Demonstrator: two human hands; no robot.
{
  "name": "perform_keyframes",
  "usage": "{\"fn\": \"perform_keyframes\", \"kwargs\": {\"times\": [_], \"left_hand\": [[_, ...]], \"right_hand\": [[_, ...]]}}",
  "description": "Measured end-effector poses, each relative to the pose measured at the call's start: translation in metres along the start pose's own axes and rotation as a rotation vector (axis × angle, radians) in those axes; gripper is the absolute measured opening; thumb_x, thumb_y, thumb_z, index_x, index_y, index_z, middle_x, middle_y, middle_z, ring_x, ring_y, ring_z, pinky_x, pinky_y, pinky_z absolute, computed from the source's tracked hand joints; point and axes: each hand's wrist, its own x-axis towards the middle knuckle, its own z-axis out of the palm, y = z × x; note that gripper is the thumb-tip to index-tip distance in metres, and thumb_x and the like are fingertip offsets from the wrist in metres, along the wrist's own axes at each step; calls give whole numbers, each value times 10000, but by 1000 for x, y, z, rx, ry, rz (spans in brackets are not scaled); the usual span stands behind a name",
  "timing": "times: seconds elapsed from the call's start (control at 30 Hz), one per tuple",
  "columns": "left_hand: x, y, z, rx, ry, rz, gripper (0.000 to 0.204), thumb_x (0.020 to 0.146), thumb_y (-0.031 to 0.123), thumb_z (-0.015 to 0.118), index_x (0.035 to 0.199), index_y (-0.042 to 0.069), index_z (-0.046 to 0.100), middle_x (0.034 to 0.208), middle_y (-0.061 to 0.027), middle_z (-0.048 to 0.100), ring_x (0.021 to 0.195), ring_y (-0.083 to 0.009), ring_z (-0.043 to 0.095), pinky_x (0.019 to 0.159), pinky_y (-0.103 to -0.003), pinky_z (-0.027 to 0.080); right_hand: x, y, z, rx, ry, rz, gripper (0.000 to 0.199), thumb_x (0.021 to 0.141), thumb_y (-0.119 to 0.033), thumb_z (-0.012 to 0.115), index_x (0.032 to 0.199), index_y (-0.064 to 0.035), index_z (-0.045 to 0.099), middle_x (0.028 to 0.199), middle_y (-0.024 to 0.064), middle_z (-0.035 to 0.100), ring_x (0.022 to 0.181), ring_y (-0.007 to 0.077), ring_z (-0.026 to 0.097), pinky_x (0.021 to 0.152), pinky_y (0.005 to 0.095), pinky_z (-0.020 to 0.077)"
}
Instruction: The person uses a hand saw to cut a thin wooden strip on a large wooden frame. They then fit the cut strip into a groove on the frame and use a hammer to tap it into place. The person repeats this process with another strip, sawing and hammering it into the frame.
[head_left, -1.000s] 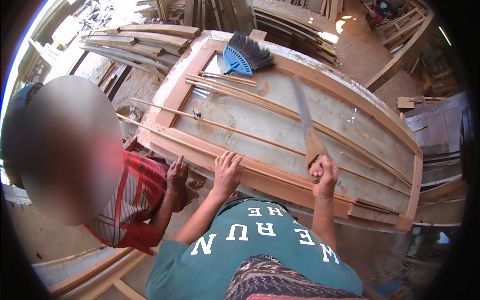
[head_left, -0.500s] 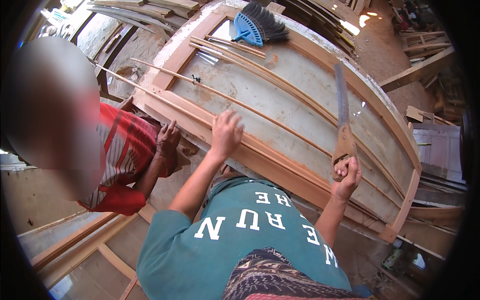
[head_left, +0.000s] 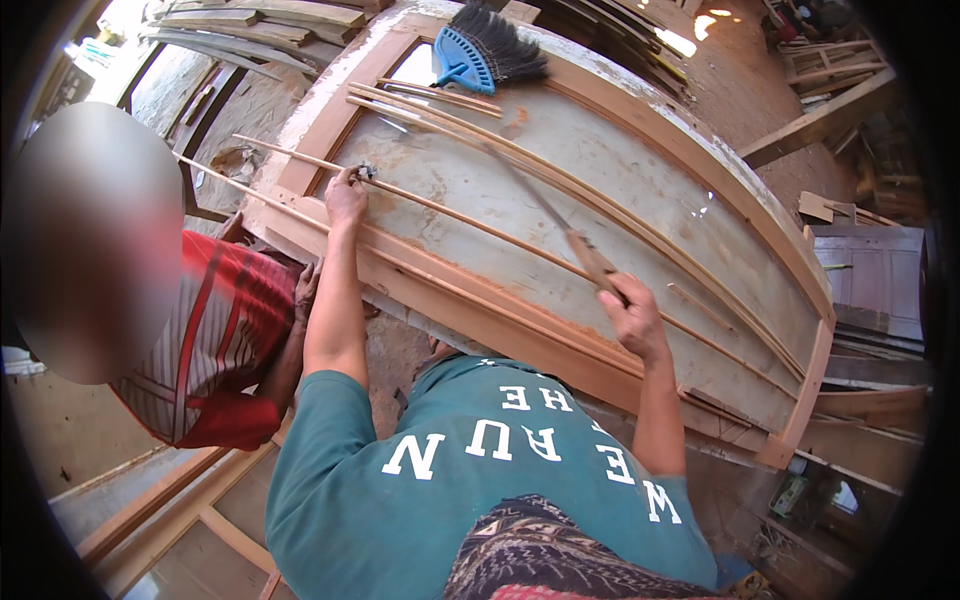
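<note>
My right hand (head_left: 637, 322) grips the wooden handle of a handsaw (head_left: 590, 258). The saw's thin blade, a little blurred, points away and to the left over the panel. Reaching far forward, my left hand (head_left: 347, 200) has its fingers closed on a long thin wooden strip (head_left: 430, 203), beside a small dark clump (head_left: 366, 173) on that strip. The strip lies across a large wooden-framed panel (head_left: 480, 345) with a dusty grey surface. Another thin strip (head_left: 250, 193) runs along the near frame edge, and several more strips (head_left: 600, 190) lie farther across.
A blue broom head with black bristles (head_left: 465, 60) rests at the panel's far edge. At the left a co-worker in a red striped shirt (head_left: 215, 330) stands close to the panel. Stacked boards (head_left: 260, 20) lie behind; another wooden frame (head_left: 235, 540) is at lower left.
My left hand has moved forward and left onto the strip near the dark clump. My right hand has brought the saw left and tilted its blade leftward over the strips.
</note>
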Motion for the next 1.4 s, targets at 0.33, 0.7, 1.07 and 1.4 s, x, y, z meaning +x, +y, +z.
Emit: {"fn": "perform_keyframes", "kwargs": {"times": [0.33,0.7,1.07,1.4], "left_hand": [[5,2,-9,-312,-147,-9,300,1038,197,682,1292,66,773,1166,-141,818,1040,-230,761,891,-365,581],[23,-24,17,-217,-102,21,273,1034,159,719,1249,4,782,1089,-146,814,942,-229,734,856,-371,567],[-1,18,3,-331,-69,-204,277,972,255,802,1210,117,834,1021,-144,835,919,-208,771,847,-367,588],[5,13,-4,-276,13,-281,187,994,254,753,1121,129,810,1010,-146,821,944,-301,782,851,-431,598]], "right_hand": [[113,93,77,-490,-47,-479,146,821,-164,742,850,-57,648,935,187,665,996,405,623,955,518,453],[106,49,-63,-206,567,-175,455,989,-256,752,1342,2,626,1250,197,703,1217,302,621,1083,432,503],[74,5,-132,-202,406,-37,329,1079,-199,669,1367,-40,656,1185,88,719,1127,205,653,1012,352,529],[62,45,96,-605,-71,-68,327,893,-116,813,1199,-76,705,1152,123,615,1109,355,621,924,521,525]]}}
